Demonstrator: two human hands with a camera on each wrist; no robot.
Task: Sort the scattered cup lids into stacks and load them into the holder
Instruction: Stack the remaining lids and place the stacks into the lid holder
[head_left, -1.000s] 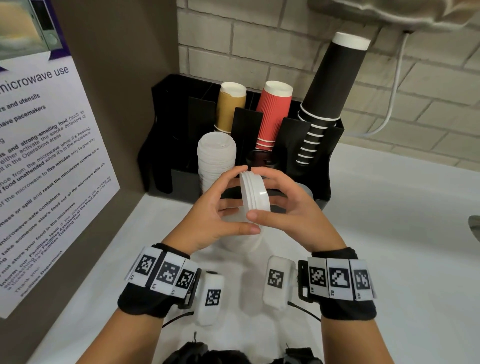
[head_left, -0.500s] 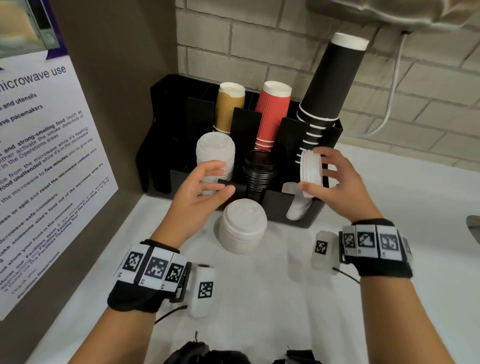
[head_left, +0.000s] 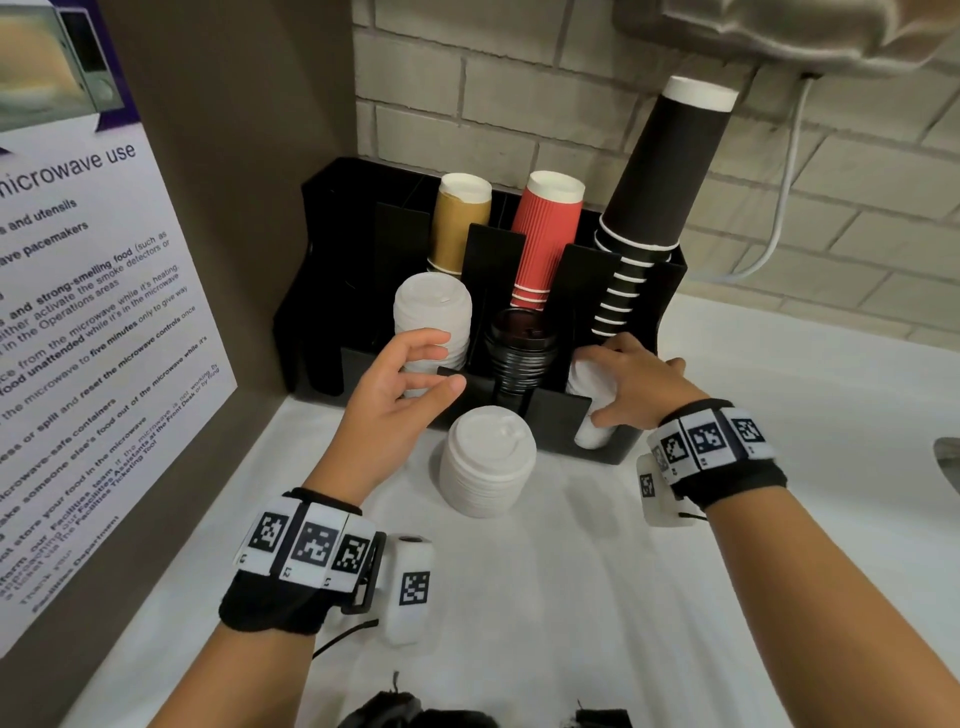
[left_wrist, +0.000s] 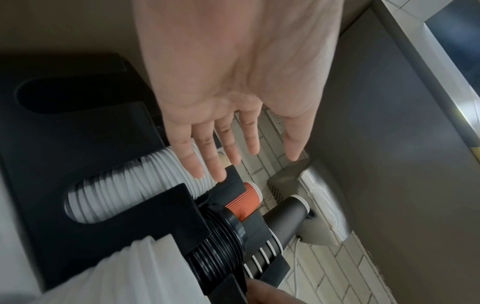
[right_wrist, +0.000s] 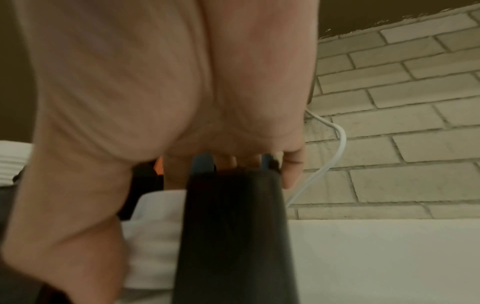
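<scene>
Right hand (head_left: 631, 382) curled over white lids (head_left: 589, 379) in holder (head_left: 558, 415) right slot, left hand (head_left: 397, 384) loosely spread, empty, before holder's left lid stack (head_left: 431, 322).

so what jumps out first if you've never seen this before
The black holder against the brick wall, with cup stacks behind and lid stacks in front. The right hand pushes white lids into its right front slot, and a loose lid stack stands on the counter before it.

Head view steeply down — wrist views close along palms — all sharing the black holder (head_left: 613, 447).
</scene>
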